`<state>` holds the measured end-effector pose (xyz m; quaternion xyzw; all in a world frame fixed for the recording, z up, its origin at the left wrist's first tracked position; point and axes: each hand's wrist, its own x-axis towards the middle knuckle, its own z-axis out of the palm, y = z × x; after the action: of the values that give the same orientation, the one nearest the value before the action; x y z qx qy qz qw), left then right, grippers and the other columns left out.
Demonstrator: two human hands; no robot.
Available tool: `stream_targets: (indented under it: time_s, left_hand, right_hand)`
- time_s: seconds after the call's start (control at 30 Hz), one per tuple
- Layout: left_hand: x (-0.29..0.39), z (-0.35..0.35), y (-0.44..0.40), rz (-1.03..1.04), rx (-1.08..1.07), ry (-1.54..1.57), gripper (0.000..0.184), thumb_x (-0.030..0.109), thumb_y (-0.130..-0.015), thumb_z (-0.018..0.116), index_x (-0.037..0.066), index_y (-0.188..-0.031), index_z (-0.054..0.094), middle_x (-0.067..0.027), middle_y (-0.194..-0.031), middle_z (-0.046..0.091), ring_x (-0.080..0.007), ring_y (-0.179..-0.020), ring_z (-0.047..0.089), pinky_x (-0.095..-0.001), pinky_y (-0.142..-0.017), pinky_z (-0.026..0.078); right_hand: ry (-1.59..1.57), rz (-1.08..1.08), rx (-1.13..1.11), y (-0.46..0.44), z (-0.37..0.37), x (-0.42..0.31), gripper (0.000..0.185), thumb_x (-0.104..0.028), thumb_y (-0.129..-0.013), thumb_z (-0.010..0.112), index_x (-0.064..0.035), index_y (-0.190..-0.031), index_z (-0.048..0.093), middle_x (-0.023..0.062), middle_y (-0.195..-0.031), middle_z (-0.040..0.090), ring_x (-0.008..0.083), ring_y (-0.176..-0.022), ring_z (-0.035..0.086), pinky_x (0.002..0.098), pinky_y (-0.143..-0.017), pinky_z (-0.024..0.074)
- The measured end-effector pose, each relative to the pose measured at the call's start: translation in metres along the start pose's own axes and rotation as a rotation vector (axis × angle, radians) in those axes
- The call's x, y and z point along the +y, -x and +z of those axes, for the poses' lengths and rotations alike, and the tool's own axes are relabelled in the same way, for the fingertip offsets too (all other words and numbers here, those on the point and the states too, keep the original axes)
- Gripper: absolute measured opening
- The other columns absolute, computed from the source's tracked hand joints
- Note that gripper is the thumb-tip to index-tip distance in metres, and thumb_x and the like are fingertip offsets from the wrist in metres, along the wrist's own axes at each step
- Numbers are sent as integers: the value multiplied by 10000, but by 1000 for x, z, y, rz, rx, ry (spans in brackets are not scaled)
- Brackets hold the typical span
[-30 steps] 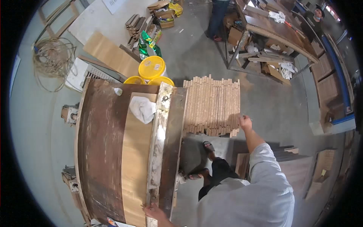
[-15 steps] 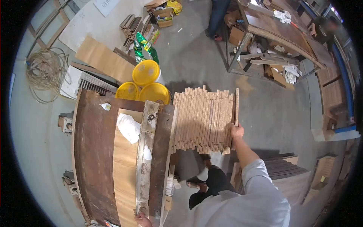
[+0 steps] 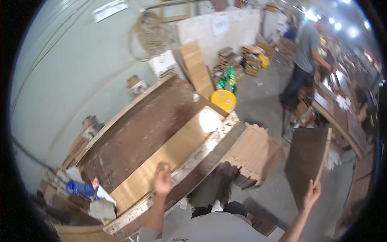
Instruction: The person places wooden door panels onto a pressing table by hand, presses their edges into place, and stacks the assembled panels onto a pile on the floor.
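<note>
My right hand [image 3: 312, 195] grips the edge of a dark flat board [image 3: 307, 157], held upright in the air to the right of the stack. My left hand [image 3: 163, 182] is above the light wood plank [image 3: 149, 174] on the bench, fingers closed and smeared by motion. A small brownish shape shows at its fingertips, too blurred to name. A white cloth-like bundle [image 3: 209, 120] lies at the plank's far end. Beside the bench stands a stack of boards [image 3: 254, 153] with uneven light edges.
The brown workbench [image 3: 137, 129] has a pale worn rail [image 3: 189, 161] along its near side. A yellow-lidded bucket [image 3: 223, 100] stands beyond it. A blue bottle [image 3: 80, 188] sits at the left end. Another person [image 3: 308, 52] stands at a table on the right.
My right hand has lifted a board off the right side of the stack and carried it rightward. My left hand has risen from the bench's near end. The view has turned left and tilted up.
</note>
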<state>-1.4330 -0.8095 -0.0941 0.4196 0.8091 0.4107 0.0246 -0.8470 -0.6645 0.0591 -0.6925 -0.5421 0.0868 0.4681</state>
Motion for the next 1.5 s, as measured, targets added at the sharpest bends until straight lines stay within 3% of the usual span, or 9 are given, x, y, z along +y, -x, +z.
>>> stream_targets:
  time_s: [0.23,0.3,0.37,0.43,0.57,0.63,0.7,1.1,1.5]
  left_hand:
    - [54,-30,-1,-53,-263,154,513,306,-894,620,0,-1284,486,-236,-1279,522,-393,-1177,506,-412,-1014,403]
    - [56,-43,0,-94,-306,243,516,323,-908,606,-6,-1286,482,-246,-1278,518,-401,-1177,504,-413,-1013,404]
    - [55,-51,-3,-71,-229,345,542,355,-928,583,-3,-1316,459,-257,-1309,493,-389,-1200,492,-410,-1017,398]
    - [52,-58,-14,-30,-159,395,559,381,-940,555,-2,-1333,446,-251,-1329,482,-371,-1215,485,-404,-1024,392]
    - [31,-90,-70,-228,7,733,644,507,-970,415,12,-1382,410,-213,-1373,465,-322,-1263,453,-398,-1050,368]
    - [50,-164,-88,-699,94,1831,666,547,-971,319,38,-1391,411,-175,-1373,475,-306,-1271,447,-420,-1057,357]
    - [19,-213,-90,-260,409,1952,640,527,-968,313,65,-1401,407,-133,-1376,481,-295,-1272,443,-444,-1054,356]
    - [-198,-239,48,-1126,853,1269,593,420,-944,470,37,-1384,368,-83,-1329,450,-272,-1128,487,-453,-964,419]
    - [-268,-255,-38,-1507,96,718,416,463,-946,504,56,-908,580,-58,-742,612,-159,-589,564,-269,-531,452]
  right_hand:
    - [-192,-146,-10,42,-96,-84,483,-234,-981,520,39,-1371,438,212,-1447,388,312,-1318,399,410,-1086,340]
    - [-318,-405,236,57,-98,-120,269,-307,-868,711,-44,-906,672,79,-702,586,175,-577,447,385,-534,419]
    - [-403,-393,257,73,-93,-145,262,-296,-905,656,-40,-850,662,63,-693,602,176,-540,479,363,-510,427]
    - [-263,215,464,63,-83,-118,477,-254,-1004,444,31,-1386,424,211,-1454,382,320,-1335,385,413,-1088,342]
    - [-866,159,117,63,0,-143,570,-321,-974,475,2,-1431,364,181,-1493,338,308,-1363,336,422,-1109,288]
    - [-629,-27,-105,54,57,-151,589,-300,-971,492,-5,-1453,325,164,-1497,336,294,-1361,328,413,-1114,261]
    - [-566,-158,-279,64,127,-179,566,-278,-973,495,-5,-1446,346,155,-1481,366,291,-1340,360,398,-1113,260]
    - [-692,55,-1600,133,548,-242,492,-20,-869,585,18,-1348,484,101,-1263,579,178,-1131,549,303,-977,417]
    - [-401,29,-1462,164,774,-372,499,-109,-816,661,17,-1286,553,101,-1140,645,191,-1097,571,293,-952,423]
